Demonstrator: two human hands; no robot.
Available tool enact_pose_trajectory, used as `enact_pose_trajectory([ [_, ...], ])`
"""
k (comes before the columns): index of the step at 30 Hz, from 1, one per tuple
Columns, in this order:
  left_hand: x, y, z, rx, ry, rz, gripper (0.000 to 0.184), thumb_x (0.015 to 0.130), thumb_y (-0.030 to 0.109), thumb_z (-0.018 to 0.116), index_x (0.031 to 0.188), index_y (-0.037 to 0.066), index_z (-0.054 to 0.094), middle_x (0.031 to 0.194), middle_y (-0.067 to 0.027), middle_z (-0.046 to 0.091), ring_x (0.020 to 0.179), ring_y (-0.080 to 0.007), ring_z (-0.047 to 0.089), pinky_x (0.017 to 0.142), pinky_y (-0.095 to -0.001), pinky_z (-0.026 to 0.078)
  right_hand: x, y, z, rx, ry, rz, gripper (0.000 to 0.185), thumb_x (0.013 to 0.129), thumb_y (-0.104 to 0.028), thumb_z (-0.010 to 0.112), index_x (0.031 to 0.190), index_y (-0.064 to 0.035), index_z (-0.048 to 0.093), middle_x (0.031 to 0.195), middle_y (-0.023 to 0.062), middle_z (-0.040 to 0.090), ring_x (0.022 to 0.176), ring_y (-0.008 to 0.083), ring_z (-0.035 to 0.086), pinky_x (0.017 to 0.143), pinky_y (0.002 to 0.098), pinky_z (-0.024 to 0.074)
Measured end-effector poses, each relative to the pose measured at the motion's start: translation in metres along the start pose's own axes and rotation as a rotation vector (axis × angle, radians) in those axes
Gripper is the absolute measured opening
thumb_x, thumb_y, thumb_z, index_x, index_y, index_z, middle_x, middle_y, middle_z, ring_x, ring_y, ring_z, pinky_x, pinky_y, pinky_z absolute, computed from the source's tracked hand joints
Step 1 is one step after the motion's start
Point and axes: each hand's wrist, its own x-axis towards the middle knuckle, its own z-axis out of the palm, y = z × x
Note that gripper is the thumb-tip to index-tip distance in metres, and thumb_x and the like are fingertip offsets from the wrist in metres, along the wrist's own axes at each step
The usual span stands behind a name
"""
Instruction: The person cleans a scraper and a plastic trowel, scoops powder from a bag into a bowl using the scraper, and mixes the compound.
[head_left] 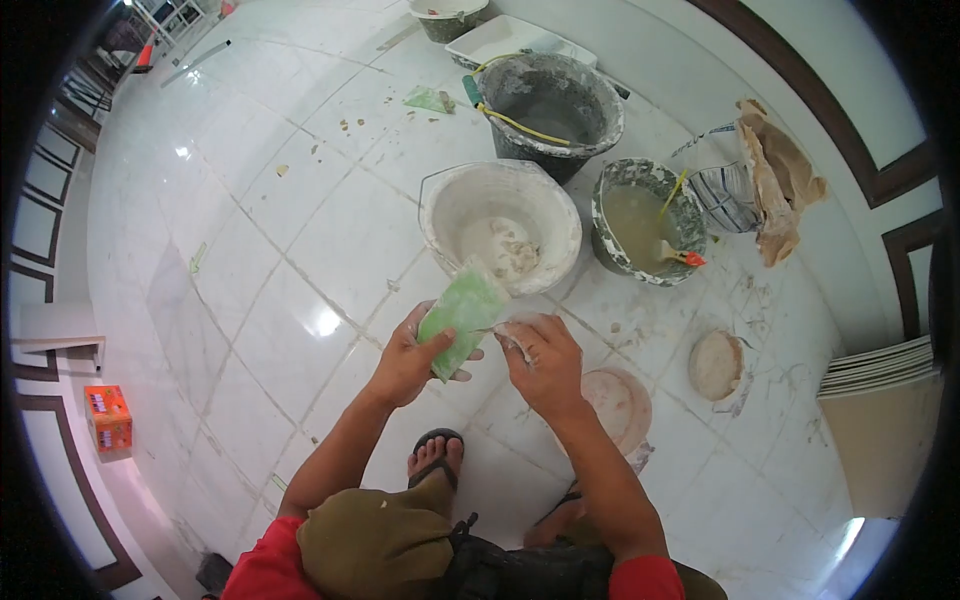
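Observation:
My left hand is closed around a flat packet, green below and whitish with powder at its upper end. The thumb lies across its front and the fingers sit behind. At the packet's right edge, my right hand is pinched shut, with whitish dust on the fingers. The packet tilts up toward a white-coated bucket just beyond it, overlapping the near rim. Some lumpy pale material lies in the bottom of that bucket.
Behind stands a dark bucket with a yellow handle. To its right, a bucket of murky water holds a brush. A torn paper bag, round pale slabs, stacked boards and an orange box stand around.

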Motion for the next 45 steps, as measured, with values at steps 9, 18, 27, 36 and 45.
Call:
enact_pose_trajectory([
  [9,-0.007,0.004,-0.009,0.186,0.014,0.054,0.046,0.099,0.007,0.061,0.138,-0.007,0.043,0.116,-0.022,0.068,0.091,-0.0311,0.076,0.056,-0.0329,0.061,0.024,0.018,0.017,-0.003,-0.019,-0.056,0.02,0.076,0.002,0.077,0.094,-0.0056,0.076,0.085,0.0086,0.069,0.08,0.0302,0.062,0.069,0.0394,0.0509],
  [18,-0.001,0.003,-0.021,0.089,0.084,0.06,0.044,0.096,0.006,0.062,0.134,-0.007,0.044,0.112,-0.0221,0.068,0.09,-0.0317,0.076,0.052,-0.0315,0.057,0.043,0.025,0.016,0.042,-0.013,0.078,0.02,0.078,0.003,0.075,0.098,-0.003,0.076,0.088,0.0117,0.07,0.085,0.0306,0.066,0.074,0.0394,0.0529],
  [27,-0.003,0.014,-0.022,0.113,0.051,-0.01,0.042,0.094,0.007,0.068,0.132,-0.004,0.055,0.119,-0.0137,0.069,0.102,-0.0239,0.073,0.068,-0.0304,0.053,0.013,0.016,0.005,0.192,-0.04,0.168,0.019,0.086,-0.003,0.074,0.105,-0.0055,0.076,0.103,0.0077,0.072,0.094,0.0258,0.068,0.078,0.0358,0.0556],
  [36,-0.001,-0.003,-0.033,-0.111,-0.077,0.052,0.04,0.093,0.006,0.071,0.129,-0.001,0.057,0.111,-0.0095,0.067,0.097,-0.0197,0.067,0.07,-0.0313,0.048,0.004,0.017,0.014,0.746,-0.118,0.69,0.015,0.094,-0.01,0.075,0.1,0.0031,0.074,0.083,0.0046,0.072,0.074,0.0091,0.064,0.068,0.0256,0.053],
  [45,0.015,-0.022,-0.036,-0.121,0.106,-0.081,0.036,0.1,0.015,0.066,0.131,-0.001,0.056,0.117,-0.0123,0.067,0.1,-0.0219,0.069,0.077,-0.0347,0.057,-0.001,0.023,0.013,0.237,-0.015,0.329,0.014,0.088,-0.005,0.075,0.102,-0.0031,0.074,0.093,0.0085,0.073,0.078,0.0199,0.069,0.07,0.0315,0.0555],
])
